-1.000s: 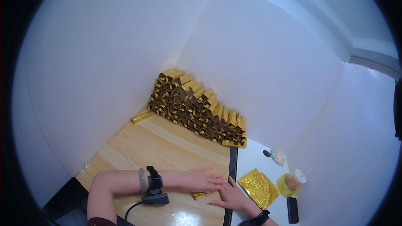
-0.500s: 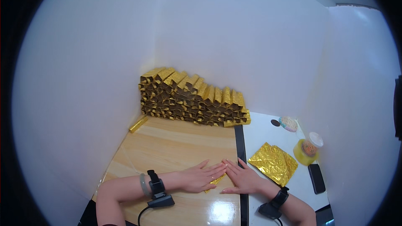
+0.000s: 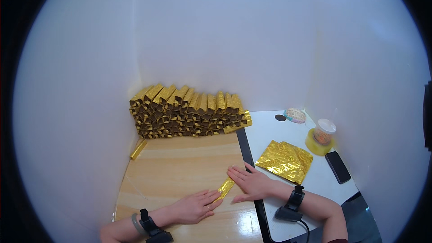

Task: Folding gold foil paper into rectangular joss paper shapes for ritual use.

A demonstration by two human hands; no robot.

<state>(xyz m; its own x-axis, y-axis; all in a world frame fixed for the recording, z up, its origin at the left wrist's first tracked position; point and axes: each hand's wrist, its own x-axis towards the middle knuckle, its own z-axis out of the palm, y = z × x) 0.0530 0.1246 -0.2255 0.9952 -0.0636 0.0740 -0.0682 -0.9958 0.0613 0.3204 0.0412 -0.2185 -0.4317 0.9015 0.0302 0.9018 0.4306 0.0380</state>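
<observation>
A narrow folded strip of gold foil paper (image 3: 226,188) lies flat on the wooden board, slanting between my hands. My left hand (image 3: 194,206) rests flat over its near end, fingers stretched out. Against the far end lies my right hand (image 3: 253,183), its fingers straight and the thumb spread away. Part of the strip's two ends is hidden under the fingertips. To the right, a stack of square gold foil sheets (image 3: 286,159) lies on the white tabletop.
Many folded gold paper tubes (image 3: 189,112) are piled along the back wall. One loose gold tube (image 3: 138,149) lies at the left. A tape roll (image 3: 320,144) with a small lidded cup (image 3: 325,130), a black phone (image 3: 337,167) and a dark oval disc (image 3: 280,118) sit at the right.
My hands have drawn apart, the left toward me and leftward, baring the strip's middle. The whole view has shifted, so the pile and sheets appear further left.
</observation>
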